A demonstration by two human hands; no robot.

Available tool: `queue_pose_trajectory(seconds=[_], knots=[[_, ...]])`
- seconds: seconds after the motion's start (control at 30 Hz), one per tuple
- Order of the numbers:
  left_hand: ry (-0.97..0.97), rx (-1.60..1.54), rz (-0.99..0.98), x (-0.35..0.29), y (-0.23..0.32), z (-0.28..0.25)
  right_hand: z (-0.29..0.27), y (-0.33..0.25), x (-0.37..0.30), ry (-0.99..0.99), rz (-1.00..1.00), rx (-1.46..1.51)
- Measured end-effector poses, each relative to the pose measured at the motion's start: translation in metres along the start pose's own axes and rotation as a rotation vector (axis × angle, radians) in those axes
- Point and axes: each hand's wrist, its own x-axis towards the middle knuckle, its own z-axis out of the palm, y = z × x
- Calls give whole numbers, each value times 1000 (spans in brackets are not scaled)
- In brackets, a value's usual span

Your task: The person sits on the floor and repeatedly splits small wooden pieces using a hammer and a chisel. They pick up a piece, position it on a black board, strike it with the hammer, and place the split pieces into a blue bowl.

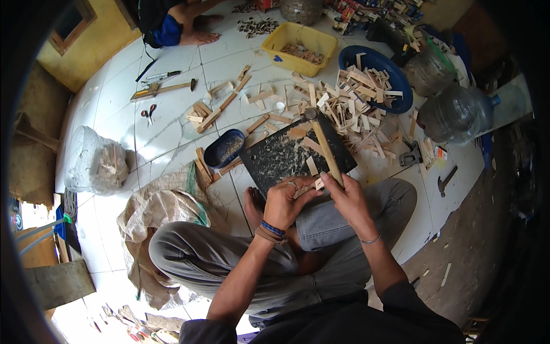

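Note:
My right hand (347,198) is closed round the lower handle of a hammer (325,140), whose head points away over a black board (272,157). Its thumb is close to a small pale wood piece (319,183), which my left hand (282,202) pinches by the fingertips just in front of the board. Wood shavings and a few flat offcuts lie on the board, one thin wood strip (311,165) just beyond my fingers. To the board's left sits a small dark blue tray (212,159) with sawdust-like bits in it.
Past the board spreads a heap of wood pieces (355,117), partly in a blue basin (403,86). A yellow tub (321,67), scissors (148,113) and another hammer (447,181) are on the tiles. A woven sack (166,212) lies at my left knee. Another person's foot (199,38) shows far left.

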Motion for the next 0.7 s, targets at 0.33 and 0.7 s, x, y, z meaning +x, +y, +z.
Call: queue_pose_trajectory(seconds=[0.33,0.7], knots=[[4,13,-36,0,5,-1,0,-4,-2,-63,139,215],[-1,17,-39,0,3,1,0,-5,-2,-82,205,285]])
